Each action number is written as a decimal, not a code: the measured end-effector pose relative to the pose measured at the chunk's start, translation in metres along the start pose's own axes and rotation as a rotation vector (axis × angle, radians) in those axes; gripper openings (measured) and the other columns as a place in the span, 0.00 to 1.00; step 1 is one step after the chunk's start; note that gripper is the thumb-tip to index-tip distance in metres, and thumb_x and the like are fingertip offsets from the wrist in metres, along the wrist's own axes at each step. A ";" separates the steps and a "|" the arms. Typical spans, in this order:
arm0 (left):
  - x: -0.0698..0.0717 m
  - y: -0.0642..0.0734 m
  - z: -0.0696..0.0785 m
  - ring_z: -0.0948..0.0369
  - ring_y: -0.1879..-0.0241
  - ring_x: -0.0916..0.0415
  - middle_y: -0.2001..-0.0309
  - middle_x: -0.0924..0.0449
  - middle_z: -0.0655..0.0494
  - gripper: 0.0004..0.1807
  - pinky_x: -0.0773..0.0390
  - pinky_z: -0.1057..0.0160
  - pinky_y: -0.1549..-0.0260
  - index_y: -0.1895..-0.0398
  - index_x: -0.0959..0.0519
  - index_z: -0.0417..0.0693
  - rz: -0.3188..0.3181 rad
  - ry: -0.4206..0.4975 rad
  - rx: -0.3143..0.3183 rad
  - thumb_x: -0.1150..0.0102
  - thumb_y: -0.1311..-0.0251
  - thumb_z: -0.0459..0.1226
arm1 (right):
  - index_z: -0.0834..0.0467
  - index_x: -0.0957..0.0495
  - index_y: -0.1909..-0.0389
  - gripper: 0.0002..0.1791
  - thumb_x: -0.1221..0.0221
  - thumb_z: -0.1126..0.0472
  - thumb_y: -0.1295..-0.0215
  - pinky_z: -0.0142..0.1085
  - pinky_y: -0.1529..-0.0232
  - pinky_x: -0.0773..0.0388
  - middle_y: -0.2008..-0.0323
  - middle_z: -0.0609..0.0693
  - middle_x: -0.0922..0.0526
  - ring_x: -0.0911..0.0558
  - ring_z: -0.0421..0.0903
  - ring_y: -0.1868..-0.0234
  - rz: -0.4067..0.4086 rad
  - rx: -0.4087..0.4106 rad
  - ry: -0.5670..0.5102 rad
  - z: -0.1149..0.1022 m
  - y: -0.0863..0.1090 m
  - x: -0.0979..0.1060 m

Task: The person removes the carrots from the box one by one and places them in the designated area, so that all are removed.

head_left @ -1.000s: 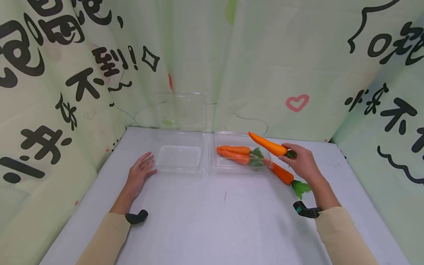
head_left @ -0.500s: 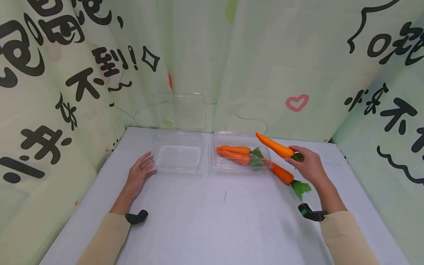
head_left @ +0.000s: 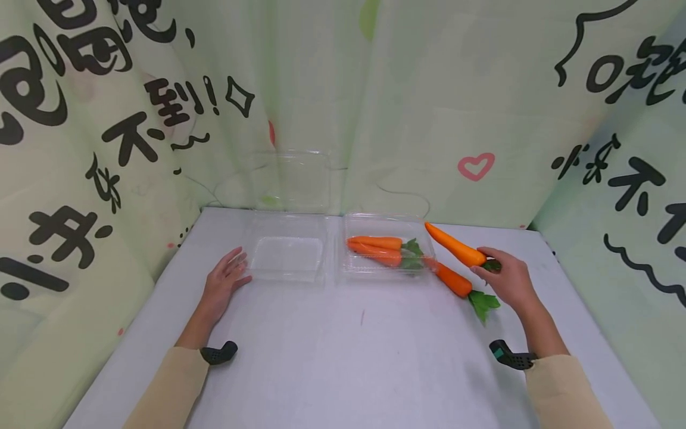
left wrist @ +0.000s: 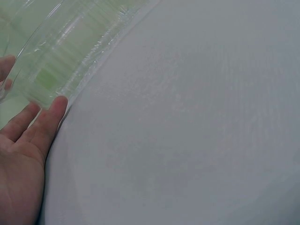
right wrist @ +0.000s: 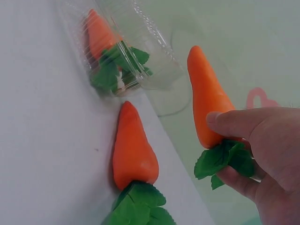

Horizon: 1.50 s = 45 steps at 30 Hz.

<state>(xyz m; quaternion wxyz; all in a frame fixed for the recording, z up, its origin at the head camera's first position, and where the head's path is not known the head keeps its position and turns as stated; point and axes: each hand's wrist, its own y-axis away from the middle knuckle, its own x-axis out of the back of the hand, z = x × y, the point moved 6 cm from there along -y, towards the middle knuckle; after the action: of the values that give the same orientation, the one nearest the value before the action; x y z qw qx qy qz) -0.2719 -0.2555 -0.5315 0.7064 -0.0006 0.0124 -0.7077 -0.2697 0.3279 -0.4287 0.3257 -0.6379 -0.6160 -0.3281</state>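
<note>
My right hand (head_left: 509, 277) pinches a carrot (head_left: 455, 244) near its leafy end, the tip pointing up and to the left. In the right wrist view, the thumb lies across the held carrot (right wrist: 208, 98) above its green leaves. Below it, a second carrot (head_left: 454, 280) lies on the table with its tip at the box's right side. Inside the right clear plastic box (head_left: 370, 223) are two carrots (head_left: 375, 250) with green tops. My left hand (head_left: 222, 286) has its fingers extended beside the left clear plastic box (head_left: 286, 259), fingertips right at its edge in the left wrist view.
The left box's transparent lid (head_left: 292, 182) stands raised against the curtain (head_left: 418, 119) behind the table. A white table (head_left: 343, 357) carries both boxes near its back edge. Printed curtains enclose the left, back and right sides.
My right hand has moved right and slightly down, carrying the carrot away from above the right box. The left hand stays in place. The head view has shifted slightly.
</note>
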 end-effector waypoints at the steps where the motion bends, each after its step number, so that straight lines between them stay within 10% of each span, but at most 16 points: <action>1: 0.000 0.000 0.000 0.50 0.28 0.42 0.25 0.46 0.43 0.33 0.20 0.71 0.50 0.25 0.47 0.46 0.000 0.004 0.000 0.50 0.29 0.41 | 0.62 0.37 0.31 0.33 0.43 0.52 0.32 0.52 0.50 0.17 0.40 0.68 0.29 0.24 0.60 0.51 0.001 -0.005 0.002 0.002 0.000 0.000; 45: 0.002 0.000 -0.004 0.49 0.27 0.43 0.25 0.45 0.48 0.35 0.20 0.71 0.49 0.24 0.47 0.50 -0.005 -0.019 0.013 0.49 0.30 0.47 | 0.66 0.40 0.31 0.33 0.42 0.57 0.32 0.64 0.37 0.34 0.36 0.70 0.34 0.36 0.67 0.40 -0.125 -0.134 0.075 0.049 -0.020 -0.029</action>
<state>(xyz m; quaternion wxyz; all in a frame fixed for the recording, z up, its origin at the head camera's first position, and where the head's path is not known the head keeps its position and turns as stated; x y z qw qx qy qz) -0.2720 -0.2571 -0.5354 0.7045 -0.0030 0.0009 -0.7097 -0.2897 0.3520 -0.4803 0.2839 -0.6058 -0.6187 -0.4118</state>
